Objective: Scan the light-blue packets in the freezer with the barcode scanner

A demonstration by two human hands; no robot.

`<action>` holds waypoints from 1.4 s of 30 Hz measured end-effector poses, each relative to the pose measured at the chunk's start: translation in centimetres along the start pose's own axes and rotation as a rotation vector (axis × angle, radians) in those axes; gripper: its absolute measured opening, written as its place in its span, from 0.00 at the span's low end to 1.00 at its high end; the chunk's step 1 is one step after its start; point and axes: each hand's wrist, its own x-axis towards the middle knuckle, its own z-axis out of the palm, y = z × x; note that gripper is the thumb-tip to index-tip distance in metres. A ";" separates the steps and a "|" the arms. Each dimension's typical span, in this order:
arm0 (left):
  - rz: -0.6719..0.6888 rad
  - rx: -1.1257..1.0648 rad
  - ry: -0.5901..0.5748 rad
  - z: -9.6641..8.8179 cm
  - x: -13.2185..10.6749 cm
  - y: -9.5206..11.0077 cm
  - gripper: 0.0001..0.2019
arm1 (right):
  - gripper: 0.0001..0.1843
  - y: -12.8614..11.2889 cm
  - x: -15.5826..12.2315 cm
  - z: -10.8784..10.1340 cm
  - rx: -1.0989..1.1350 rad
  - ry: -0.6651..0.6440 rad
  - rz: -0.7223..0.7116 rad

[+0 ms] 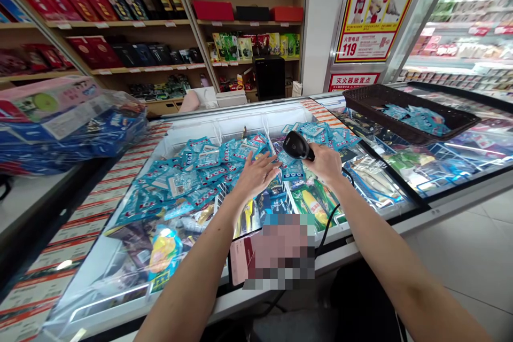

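My right hand (325, 163) grips a black handheld barcode scanner (295, 145), its head tipped down and to the left. A black cord (331, 216) hangs below that wrist. Stretched over the pile of small blue packets (208, 157) is my left hand (258, 173), fingers extended; whether it touches a packet cannot be made out. The packets lie spread on the glass top of a chest freezer (192, 120). More blue packets (339, 136) lie behind the scanner and to its right.
A brown basket (352, 97) with several blue packets stands at the right. Plastic-wrapped boxes (72, 123) rest at the left. Price-label strips (80, 224) run along the freezer. Shelves (132, 24) with goods stand behind. A partly blurred flat item (242, 262) lies at the front edge.
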 end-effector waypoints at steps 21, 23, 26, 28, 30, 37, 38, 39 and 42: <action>-0.231 0.137 0.186 1.9 -0.2 -2.0 0.26 | 0.18 -0.2 -0.1 0.0 0.012 -0.012 -0.033; -0.234 0.131 0.187 1.8 -0.2 -2.1 0.27 | 0.18 -0.3 -0.1 -0.1 0.007 -0.019 -0.032; -0.237 0.120 0.204 1.6 -0.2 -2.1 0.29 | 0.18 -0.3 -0.1 -0.1 0.004 -0.023 -0.031; -0.231 0.114 0.219 1.5 -0.1 -2.1 0.30 | 0.18 -0.3 -0.1 -0.1 0.002 -0.023 -0.031; -0.226 0.113 0.239 1.3 -0.1 -2.1 0.30 | 0.18 -0.3 -0.1 -0.1 -0.001 -0.017 -0.034; -0.307 0.115 0.312 1.1 -0.1 -1.9 0.29 | 0.17 -0.4 -0.2 -0.1 0.001 -0.028 -0.035; -0.321 0.103 0.319 1.1 -0.1 -2.0 0.29 | 0.17 -0.4 -0.2 -0.2 0.002 -0.030 -0.036; -0.328 0.085 0.326 1.1 -0.1 -2.0 0.28 | 0.17 -0.4 -0.2 -0.2 0.002 -0.032 -0.037; -0.299 -0.006 0.341 1.0 -0.1 -2.2 0.22 | 0.18 -0.5 -0.2 -0.3 0.007 -0.033 -0.043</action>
